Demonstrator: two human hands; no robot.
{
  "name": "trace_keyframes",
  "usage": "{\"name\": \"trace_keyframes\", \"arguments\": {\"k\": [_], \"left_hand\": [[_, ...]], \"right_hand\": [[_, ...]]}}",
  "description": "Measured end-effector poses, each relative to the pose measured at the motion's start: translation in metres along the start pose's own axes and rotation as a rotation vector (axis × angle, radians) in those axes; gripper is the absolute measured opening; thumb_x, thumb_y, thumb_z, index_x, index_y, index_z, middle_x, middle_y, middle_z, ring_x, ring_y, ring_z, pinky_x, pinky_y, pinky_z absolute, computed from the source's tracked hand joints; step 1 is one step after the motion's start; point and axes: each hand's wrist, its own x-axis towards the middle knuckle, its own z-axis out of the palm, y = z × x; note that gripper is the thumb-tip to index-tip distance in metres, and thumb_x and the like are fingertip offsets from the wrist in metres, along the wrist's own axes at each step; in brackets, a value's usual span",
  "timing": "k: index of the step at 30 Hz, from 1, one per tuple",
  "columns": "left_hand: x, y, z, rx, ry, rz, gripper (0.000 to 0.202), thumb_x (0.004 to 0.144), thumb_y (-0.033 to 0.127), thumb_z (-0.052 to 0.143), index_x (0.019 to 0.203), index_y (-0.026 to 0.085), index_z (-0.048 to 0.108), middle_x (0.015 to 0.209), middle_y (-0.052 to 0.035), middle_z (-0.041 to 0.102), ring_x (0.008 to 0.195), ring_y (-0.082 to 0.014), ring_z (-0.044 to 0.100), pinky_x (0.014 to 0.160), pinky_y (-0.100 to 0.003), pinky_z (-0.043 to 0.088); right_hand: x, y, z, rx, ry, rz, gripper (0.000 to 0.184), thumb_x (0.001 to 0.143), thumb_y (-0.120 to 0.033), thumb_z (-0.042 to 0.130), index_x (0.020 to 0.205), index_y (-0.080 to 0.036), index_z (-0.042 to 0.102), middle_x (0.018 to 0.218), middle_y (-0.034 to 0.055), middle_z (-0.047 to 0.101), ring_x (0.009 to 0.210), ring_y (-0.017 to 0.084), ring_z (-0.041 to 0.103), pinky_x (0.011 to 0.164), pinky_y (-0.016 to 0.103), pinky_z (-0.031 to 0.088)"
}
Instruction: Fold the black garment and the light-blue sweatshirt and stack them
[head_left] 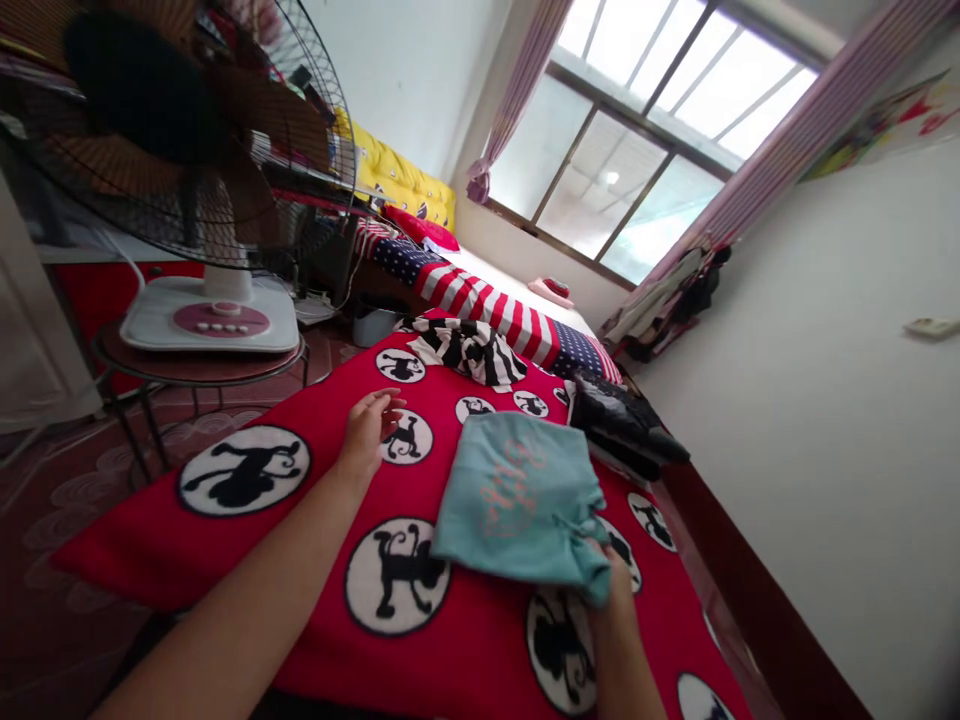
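A folded teal shirt [517, 495] with pink lettering is over the red blanket [480, 620], which has black monkey figures in white circles. My right hand [611, 575] grips the shirt by its lower right corner, where the cloth bunches up; some of the fingers are hidden by the fabric. To the left of the shirt, my left hand [373, 428] is apart from it, above the blanket, with its fingers loosely spread and nothing in them. Beyond both hands lies a crumpled black-and-white striped garment [472, 350].
A large fan [217, 310] stands on a round stool [202, 365] at the left. Dark folded clothes [626, 420] lie at the blanket's right edge. Behind are a bed with a stars-and-stripes cover [487, 315], a grey bin [375, 325] and hanging clothes [675, 300].
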Motion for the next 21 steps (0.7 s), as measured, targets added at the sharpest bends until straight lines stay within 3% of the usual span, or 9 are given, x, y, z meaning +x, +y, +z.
{"name": "trace_keyframes", "arguments": {"k": [2, 4, 6, 10, 12, 14, 17, 21], "left_hand": [[-0.003, -0.005, 0.004, 0.047, -0.025, 0.01, 0.026, 0.064, 0.026, 0.061, 0.087, 0.015, 0.065, 0.071, 0.0, 0.066, 0.054, -0.0081, 0.056, 0.046, -0.015, 0.037], [-0.011, -0.012, 0.011, 0.151, -0.082, 0.088, 0.026, 0.067, 0.029, 0.06, 0.088, 0.016, 0.065, 0.072, -0.0004, 0.066, 0.057, -0.0099, 0.057, 0.049, -0.017, 0.039], [-0.023, -0.02, 0.019, 0.32, -0.204, 0.245, 0.026, 0.073, 0.033, 0.057, 0.09, 0.016, 0.065, 0.075, -0.0017, 0.067, 0.063, -0.0129, 0.06, 0.054, -0.021, 0.043], [-0.048, -0.04, 0.03, 0.71, -0.512, 0.583, 0.02, 0.082, 0.031, 0.053, 0.089, 0.018, 0.067, 0.084, -0.0048, 0.068, 0.078, -0.0176, 0.063, 0.071, -0.028, 0.048], [-0.052, -0.049, 0.03, 0.857, -0.535, 0.679, 0.014, 0.081, 0.027, 0.054, 0.086, 0.018, 0.064, 0.083, -0.0046, 0.066, 0.076, -0.0174, 0.062, 0.072, -0.029, 0.049], [-0.048, -0.054, 0.026, 0.927, -0.464, 0.684, 0.01, 0.079, 0.023, 0.055, 0.087, 0.018, 0.061, 0.081, -0.0038, 0.065, 0.072, -0.0168, 0.062, 0.07, -0.03, 0.049], [-0.036, -0.056, 0.019, 0.912, -0.344, 0.589, 0.013, 0.079, 0.022, 0.053, 0.091, 0.018, 0.057, 0.081, -0.0037, 0.065, 0.068, -0.0166, 0.063, 0.067, -0.03, 0.051], [-0.031, -0.056, 0.016, 0.896, -0.373, 0.564, 0.015, 0.081, 0.024, 0.05, 0.093, 0.018, 0.058, 0.087, -0.0052, 0.065, 0.073, -0.0174, 0.064, 0.071, -0.031, 0.052]], "right_hand": [[-0.009, 0.015, -0.018, -0.011, 0.191, 0.003, 0.041, 0.056, -0.037, 0.069, 0.09, -0.016, 0.065, 0.088, 0.0089, 0.07, 0.095, 0.029, 0.064, 0.077, 0.039, 0.055], [-0.013, 0.012, -0.028, -0.014, 0.374, -0.065, 0.047, 0.06, -0.035, 0.066, 0.102, -0.015, 0.064, 0.106, 0.0111, 0.068, 0.107, 0.028, 0.061, 0.09, 0.04, 0.05], [-0.015, -0.006, -0.025, -0.064, 0.388, -0.202, 0.048, 0.068, -0.034, 0.063, 0.112, -0.015, 0.062, 0.119, 0.0115, 0.064, 0.113, 0.026, 0.058, 0.098, 0.04, 0.045], [-0.019, -0.058, 0.024, -0.267, 0.025, -0.55, 0.032, 0.083, -0.032, 0.055, 0.11, -0.019, 0.065, 0.117, 0.0088, 0.066, 0.111, 0.023, 0.059, 0.099, 0.041, 0.043], [-0.022, -0.069, 0.059, -0.369, -0.138, -0.703, 0.03, 0.086, -0.027, 0.05, 0.112, -0.02, 0.065, 0.119, 0.0088, 0.066, 0.112, 0.021, 0.058, 0.1, 0.04, 0.042], [-0.026, -0.06, 0.093, -0.516, -0.235, -0.799, 0.036, 0.088, -0.023, 0.046, 0.121, -0.02, 0.061, 0.128, 0.0097, 0.061, 0.12, 0.021, 0.053, 0.105, 0.041, 0.038], [-0.034, -0.022, 0.127, -0.8, -0.366, -0.83, 0.045, 0.089, -0.027, 0.047, 0.133, -0.022, 0.054, 0.145, 0.0088, 0.047, 0.137, 0.025, 0.036, 0.113, 0.05, 0.023], [-0.046, 0.014, 0.133, -0.986, -0.482, -0.802, 0.053, 0.091, -0.038, 0.048, 0.143, -0.028, 0.042, 0.156, 0.0059, 0.026, 0.145, 0.026, 0.018, 0.115, 0.054, 0.01]]}}
